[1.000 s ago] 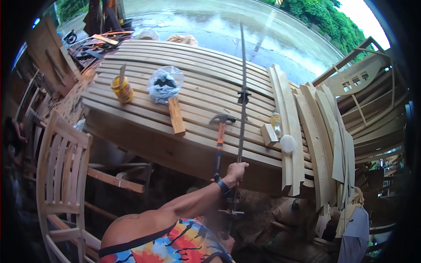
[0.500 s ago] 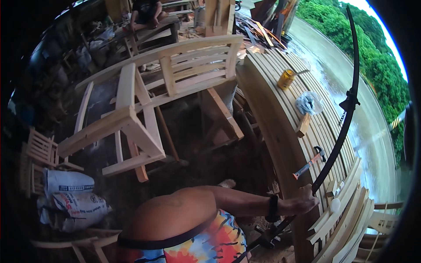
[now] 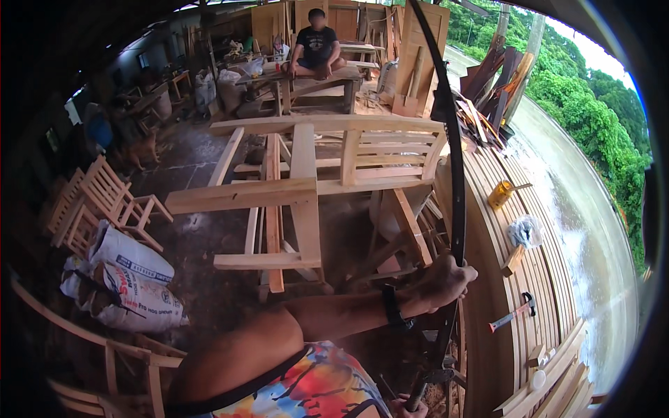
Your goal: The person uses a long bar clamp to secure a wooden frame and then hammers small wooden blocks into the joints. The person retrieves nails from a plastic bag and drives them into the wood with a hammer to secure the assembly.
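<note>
A long black bar clamp (image 3: 456, 202) stands nearly upright in front of me, running from the top of the view to the lower edge. My left hand (image 3: 440, 282), with a dark watch on its wrist, is closed round its bar at mid-length. At the lower edge my right hand (image 3: 411, 408) grips the clamp's handle end and is partly cut off. One jaw sits high on the bar, another low near the right hand. Left of the clamp lies a pale wooden bench frame (image 3: 306, 188) with a slatted panel.
Long stacked boards (image 3: 529, 244) run along the right, carrying a hammer (image 3: 512, 312), a yellow jar (image 3: 500, 195) and a plastic bag (image 3: 525, 231). White sacks (image 3: 132, 279) and wooden chairs (image 3: 115, 191) stand left. A person (image 3: 317, 45) sits on a far bench; a dog (image 3: 143, 150) stands behind the chairs.
The clamp has swung from a rightward slant to nearly upright, my left hand moving left and up with it. My view has lifted, and my right hand has come into sight at the lower edge.
</note>
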A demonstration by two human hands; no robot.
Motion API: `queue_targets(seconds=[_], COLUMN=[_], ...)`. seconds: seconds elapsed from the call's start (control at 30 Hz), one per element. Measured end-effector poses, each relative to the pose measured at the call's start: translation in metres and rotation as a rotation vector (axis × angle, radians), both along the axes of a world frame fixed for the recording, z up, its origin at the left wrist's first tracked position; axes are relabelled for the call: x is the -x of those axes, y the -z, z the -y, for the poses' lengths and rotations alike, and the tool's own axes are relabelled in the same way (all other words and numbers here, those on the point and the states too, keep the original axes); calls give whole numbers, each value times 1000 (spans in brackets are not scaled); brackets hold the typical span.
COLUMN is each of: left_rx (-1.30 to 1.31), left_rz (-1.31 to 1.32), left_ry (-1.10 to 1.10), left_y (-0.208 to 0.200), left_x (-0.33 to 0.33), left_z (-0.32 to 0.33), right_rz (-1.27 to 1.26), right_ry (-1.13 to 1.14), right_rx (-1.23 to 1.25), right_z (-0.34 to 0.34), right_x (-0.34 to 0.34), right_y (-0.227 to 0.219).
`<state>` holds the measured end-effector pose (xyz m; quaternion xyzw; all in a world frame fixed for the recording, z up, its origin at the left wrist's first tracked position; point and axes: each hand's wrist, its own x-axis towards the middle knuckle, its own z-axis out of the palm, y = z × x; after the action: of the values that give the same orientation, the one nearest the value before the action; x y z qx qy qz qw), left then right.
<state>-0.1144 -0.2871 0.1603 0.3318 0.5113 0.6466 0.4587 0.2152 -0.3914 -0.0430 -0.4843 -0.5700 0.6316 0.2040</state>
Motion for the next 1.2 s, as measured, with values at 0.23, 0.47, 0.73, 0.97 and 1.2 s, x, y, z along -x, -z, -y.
queue_targets(seconds=[0.23, 0.47, 0.73, 0.97, 1.2], left_rx=[34, 161, 316, 252, 311], left_rz=[36, -38, 5, 20, 152], left_ry=[-100, 17, 160, 218, 222], left_y=[-35, -74, -73, -56, -48], left_x=[115, 233, 325, 385, 413], left_z=[43, 77, 124, 144, 152], right_rz=[21, -7, 169, 103, 123], right_ry=[-231, -169, -53, -25, -3], right_rx=[2, -72, -96, -134, -78], right_z=[6, 28, 93, 119, 115], right_x=[90, 173, 259, 280, 293], right_y=[-98, -111, -168, -172, -174])
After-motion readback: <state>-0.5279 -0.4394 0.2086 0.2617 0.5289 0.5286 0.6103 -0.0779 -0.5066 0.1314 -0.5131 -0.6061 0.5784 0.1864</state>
